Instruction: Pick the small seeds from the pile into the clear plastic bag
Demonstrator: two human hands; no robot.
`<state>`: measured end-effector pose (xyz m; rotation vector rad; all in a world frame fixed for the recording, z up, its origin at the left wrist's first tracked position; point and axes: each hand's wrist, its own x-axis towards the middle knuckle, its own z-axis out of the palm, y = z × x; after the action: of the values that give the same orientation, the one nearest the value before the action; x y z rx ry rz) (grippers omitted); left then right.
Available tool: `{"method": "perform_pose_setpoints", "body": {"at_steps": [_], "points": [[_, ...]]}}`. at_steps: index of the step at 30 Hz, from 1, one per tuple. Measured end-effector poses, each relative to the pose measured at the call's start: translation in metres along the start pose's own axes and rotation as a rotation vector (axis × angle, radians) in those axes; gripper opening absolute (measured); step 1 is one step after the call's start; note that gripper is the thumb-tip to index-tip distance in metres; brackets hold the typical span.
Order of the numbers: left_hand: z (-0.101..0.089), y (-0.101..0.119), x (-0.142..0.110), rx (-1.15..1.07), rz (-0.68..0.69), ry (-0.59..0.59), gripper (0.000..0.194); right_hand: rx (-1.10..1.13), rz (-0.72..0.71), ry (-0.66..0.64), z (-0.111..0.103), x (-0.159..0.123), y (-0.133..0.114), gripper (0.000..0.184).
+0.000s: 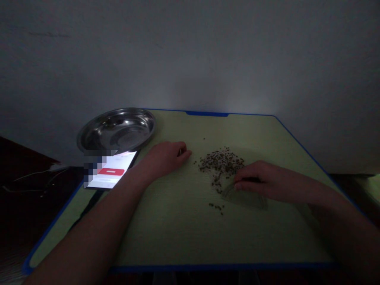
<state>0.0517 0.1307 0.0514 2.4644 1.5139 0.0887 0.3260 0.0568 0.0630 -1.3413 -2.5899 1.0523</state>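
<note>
A loose pile of small dark and pale grains (pixel 221 161), perhaps seeds or beans, lies spread on the light green table (pixel 178 237). Left of the pile, my left hand (pixel 170 157) rests with its fingers curled in towards the thumb; whatever they may hold is hidden. At the pile's right edge, my right hand (pixel 257 179) pinches a thin, see-through piece of plastic (pixel 247 199) between thumb and fingers. Its exact kind is hard to make out in the dim light. A few stray grains (pixel 216 206) lie nearer to me, apart from the pile.
A shiny steel basin (pixel 127 132) stands at the table's far left corner. In front of it lies a phone (pixel 111 171) with a lit screen, partly behind my left forearm. The table has a blue rim (pixel 208 114), and a grey wall rises behind it.
</note>
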Motion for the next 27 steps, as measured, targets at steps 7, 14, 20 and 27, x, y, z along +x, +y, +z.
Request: {"method": "perform_pose_setpoints", "body": {"at_steps": [7, 14, 20, 27], "points": [[0.001, -0.001, 0.001, 0.01, 0.015, 0.022, 0.037, 0.029, 0.034, -0.016, -0.003, -0.004, -0.003, 0.028], [0.0, 0.001, 0.0, 0.013, 0.012, 0.016, 0.038, 0.072, 0.019, -0.117, -0.006, -0.009, -0.001, 0.03], [0.002, -0.001, 0.0, 0.014, 0.015, 0.021, 0.039, 0.023, 0.07, -0.025, -0.006, -0.006, 0.005, 0.033], [0.002, -0.001, 0.001, 0.029, 0.017, 0.019, 0.038, 0.026, 0.083, 0.048, 0.002, 0.001, -0.004, 0.029]]}}
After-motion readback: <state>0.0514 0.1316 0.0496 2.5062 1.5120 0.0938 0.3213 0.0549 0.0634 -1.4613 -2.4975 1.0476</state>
